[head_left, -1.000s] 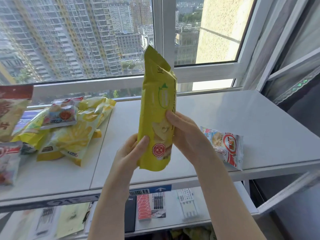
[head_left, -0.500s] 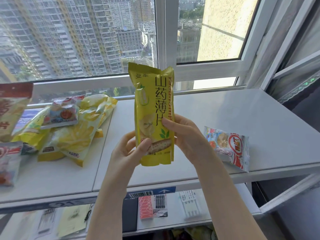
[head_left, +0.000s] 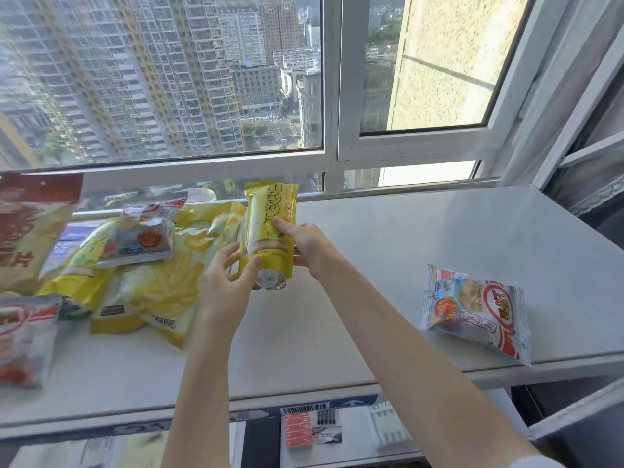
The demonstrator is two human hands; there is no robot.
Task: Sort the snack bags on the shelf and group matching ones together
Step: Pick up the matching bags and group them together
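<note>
A tall yellow snack bag (head_left: 268, 224) with Chinese writing stands upright above the white shelf top (head_left: 422, 238), held between both hands. My left hand (head_left: 228, 282) grips its lower left edge with the thumb on the front. My right hand (head_left: 309, 243) holds its right side, fingers on the front. To the left lies a pile of yellow bags (head_left: 162, 285) with a white-and-blue bag (head_left: 140, 241) on top. A single white, red and blue bag (head_left: 472, 309) lies near the front edge at right.
A brown and red bag (head_left: 30, 228) stands at far left, and a white-red bag (head_left: 23, 336) lies below it. The window frame (head_left: 332, 157) runs behind the shelf. A lower shelf (head_left: 337, 434) holds stationery packs.
Both hands have carried the yellow bag lower and farther out, toward the back of the shelf beside the yellow pile. It turned from edge-on to face me.
</note>
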